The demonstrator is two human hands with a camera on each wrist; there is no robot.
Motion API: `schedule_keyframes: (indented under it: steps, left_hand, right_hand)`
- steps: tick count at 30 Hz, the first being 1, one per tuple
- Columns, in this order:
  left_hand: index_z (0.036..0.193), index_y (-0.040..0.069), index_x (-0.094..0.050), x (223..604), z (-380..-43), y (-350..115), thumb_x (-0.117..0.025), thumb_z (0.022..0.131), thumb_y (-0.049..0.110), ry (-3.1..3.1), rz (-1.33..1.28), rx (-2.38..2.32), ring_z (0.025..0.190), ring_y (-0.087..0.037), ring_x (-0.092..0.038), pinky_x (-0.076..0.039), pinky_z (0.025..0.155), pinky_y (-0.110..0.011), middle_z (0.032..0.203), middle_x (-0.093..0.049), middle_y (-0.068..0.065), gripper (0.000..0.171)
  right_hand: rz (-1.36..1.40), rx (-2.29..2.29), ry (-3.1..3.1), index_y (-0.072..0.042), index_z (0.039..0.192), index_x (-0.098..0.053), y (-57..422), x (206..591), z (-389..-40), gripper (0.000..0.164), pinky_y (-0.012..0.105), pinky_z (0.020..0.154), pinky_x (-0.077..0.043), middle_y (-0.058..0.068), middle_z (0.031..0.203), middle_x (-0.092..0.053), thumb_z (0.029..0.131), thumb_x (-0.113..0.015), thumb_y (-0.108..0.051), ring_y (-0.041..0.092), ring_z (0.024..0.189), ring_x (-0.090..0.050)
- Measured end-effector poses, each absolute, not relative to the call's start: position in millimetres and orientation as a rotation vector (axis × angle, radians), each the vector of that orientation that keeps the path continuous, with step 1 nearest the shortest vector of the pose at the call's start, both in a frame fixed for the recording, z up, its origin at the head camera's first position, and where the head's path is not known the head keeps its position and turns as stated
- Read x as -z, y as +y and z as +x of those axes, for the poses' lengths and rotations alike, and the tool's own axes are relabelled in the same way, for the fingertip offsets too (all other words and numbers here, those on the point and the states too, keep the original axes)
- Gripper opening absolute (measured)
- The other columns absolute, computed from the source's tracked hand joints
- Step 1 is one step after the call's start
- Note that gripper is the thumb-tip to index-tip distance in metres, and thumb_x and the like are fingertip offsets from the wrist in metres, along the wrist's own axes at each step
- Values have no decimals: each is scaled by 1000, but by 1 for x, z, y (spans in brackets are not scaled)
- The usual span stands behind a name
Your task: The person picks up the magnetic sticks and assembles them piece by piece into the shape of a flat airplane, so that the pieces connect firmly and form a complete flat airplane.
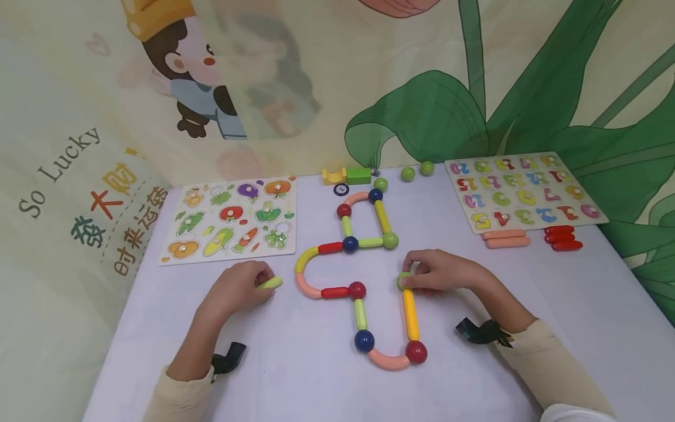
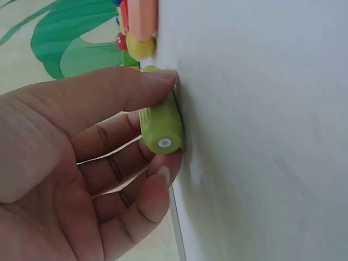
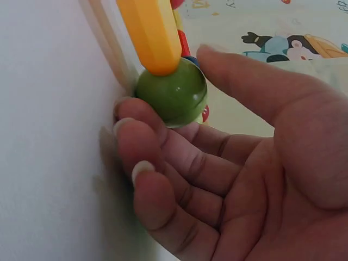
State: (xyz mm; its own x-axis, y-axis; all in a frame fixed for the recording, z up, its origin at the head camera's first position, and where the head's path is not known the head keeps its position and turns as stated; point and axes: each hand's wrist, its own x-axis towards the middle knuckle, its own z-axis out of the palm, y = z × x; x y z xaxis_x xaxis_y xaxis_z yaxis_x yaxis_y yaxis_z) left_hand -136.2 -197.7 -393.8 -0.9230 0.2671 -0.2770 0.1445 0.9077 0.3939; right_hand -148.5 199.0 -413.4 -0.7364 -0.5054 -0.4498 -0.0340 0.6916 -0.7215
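Over my feed I saw the left hand point(image 1: 244, 286) pinching a short, ribbed light-green rod point(image 2: 162, 124), silvery disc in its end, apart from the winding chain point(image 1: 357, 290). The right hand point(image 1: 440, 271) gripped a glossy green ball point(image 3: 173, 95), which touched the chain's straight orange-yellow rod point(image 1: 410, 315).

Before me, a printed backdrop point(image 1: 337, 64) rises behind the white tabletop point(image 1: 295, 375); green leaves point(image 1: 548, 82) flank its far right corner, and lettering point(image 1: 59, 172) its left edge.

rod-and-ball chain point(image 1: 357, 290) on the worktop's point(image 1: 295, 357) middle
vegetable board point(image 1: 210, 214) behind left, number board point(image 1: 508, 191) behind right, loose balls point(image 1: 408, 174) between.
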Motion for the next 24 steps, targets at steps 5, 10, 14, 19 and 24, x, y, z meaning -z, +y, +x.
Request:
schedule_keyframes:
  steps: [5,10,14,19,24]
  left_hand:
    - [85,12,-65,393,-136,-194,-74,73,18,2757,291,-525,68,-16,-49,-45,65,-31,71,-55,3,17]
    - [90,12,-65,388,-137,-189,-72,75,23,2782,270,-564,69,-16,-50,-44,63,-30,74,-56,2,20]
    - [100,15,-65,380,-136,-165,-71,76,29,2796,361,-672,71,-13,-52,-46,61,-26,78,-57,5,28]
    - [105,18,-66,376,-134,-111,-72,76,32,2733,557,-717,70,-9,-51,-45,58,-20,79,-56,10,33]
    - [107,18,-66,383,-135,-68,-70,79,32,2692,804,-663,73,-6,-50,-44,61,-17,82,-58,10,32]
  right_hand:
    - [-401,955,2265,-16,94,-55,195,414,-147,30,33,52,-48,5,63,-60,79,-67,-38,22,53,-56]
    - [-389,965,2273,-15,93,-55,193,414,-147,28,32,52,-48,5,63,-60,79,-68,-36,21,53,-55]
    - [-394,986,2276,-15,95,-55,191,414,-148,28,32,52,-48,5,63,-60,79,-68,-35,21,54,-55]
    - [-395,1020,2275,-16,97,-56,188,414,-148,29,31,54,-47,6,63,-59,79,-68,-35,20,55,-54]
    - [-429,1053,2256,-15,100,-56,188,415,-149,30,30,53,-47,7,63,-59,80,-67,-35,20,55,-54]
